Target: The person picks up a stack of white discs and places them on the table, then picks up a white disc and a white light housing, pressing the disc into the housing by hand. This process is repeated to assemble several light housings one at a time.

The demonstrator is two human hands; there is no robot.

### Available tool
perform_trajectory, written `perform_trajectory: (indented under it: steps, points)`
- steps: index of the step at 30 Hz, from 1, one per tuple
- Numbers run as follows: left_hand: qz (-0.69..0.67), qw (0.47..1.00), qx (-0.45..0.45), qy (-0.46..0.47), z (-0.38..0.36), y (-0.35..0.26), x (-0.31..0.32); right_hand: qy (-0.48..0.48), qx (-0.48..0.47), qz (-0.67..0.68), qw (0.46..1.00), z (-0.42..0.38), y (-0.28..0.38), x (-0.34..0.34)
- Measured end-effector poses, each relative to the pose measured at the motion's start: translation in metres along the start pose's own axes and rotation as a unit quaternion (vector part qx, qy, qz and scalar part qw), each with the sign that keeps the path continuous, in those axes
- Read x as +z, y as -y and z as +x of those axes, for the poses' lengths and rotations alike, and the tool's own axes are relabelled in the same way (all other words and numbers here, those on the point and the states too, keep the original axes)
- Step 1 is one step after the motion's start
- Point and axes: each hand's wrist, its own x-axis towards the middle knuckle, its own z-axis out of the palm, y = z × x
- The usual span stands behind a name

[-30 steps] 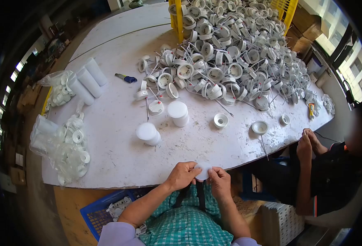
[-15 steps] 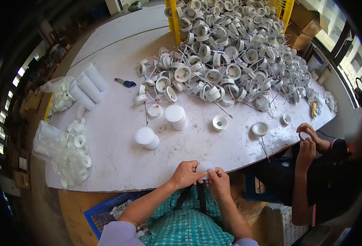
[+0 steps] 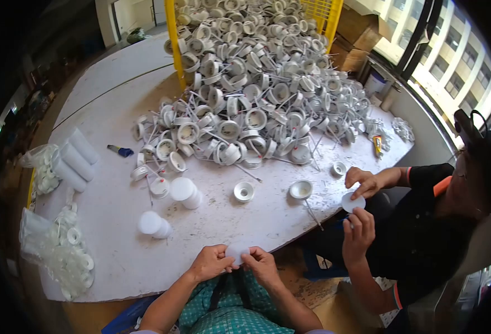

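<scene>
At the table's front edge, a thin white round disc point(image 3: 237, 252) is pinched between my two hands. My left hand point(image 3: 209, 263) grips its left side, and my right hand point(image 3: 262, 267) has its right side between thumb and fingers. Beyond my hands stand two stacks of similar white discs, a taller stack point(image 3: 185, 193) and a shorter stack point(image 3: 154, 225). To the right of them sit a white stepped ring-shaped part point(image 3: 244, 192) and a white cup-shaped housing point(image 3: 301, 190) with a cable trailing from it.
A large heap of white cabled housings point(image 3: 256, 119) covers the back, beside a yellow crate point(image 3: 176, 50). Bagged white parts point(image 3: 70, 256) and a utility knife point(image 3: 120, 151) lie left. At right, a co-worker's hands point(image 3: 362, 209) hold another disc. A glue tube point(image 3: 378, 146) lies beyond.
The camera view has swung right, so the table appears farther left. My hands still hold the disc. The co-worker's upper hand has spread its fingers, and their disc shows more fully.
</scene>
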Motion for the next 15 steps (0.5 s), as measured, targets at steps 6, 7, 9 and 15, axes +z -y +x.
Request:
perform_trajectory:
  steps: [6, 7, 9, 15]
  points:
    - [0.023, 0.999, 0.035, -0.021, -0.005, -0.005, 0.009, -0.013, 0.005, -0.138, 0.99, -0.012, 0.006, -0.007]
    - [0.036, 0.998, 0.04, -0.03, -0.006, -0.005, 0.011, -0.014, 0.006, -0.138, 0.99, -0.016, 0.007, -0.008]
    - [0.033, 0.998, 0.042, -0.035, -0.002, 0.006, 0.006, -0.048, -0.025, -0.236, 0.97, -0.02, 0.011, -0.011]
    - [0.025, 0.999, 0.031, -0.026, -0.002, -0.002, 0.021, -0.074, -0.051, -0.074, 0.993, -0.023, 0.022, -0.008]
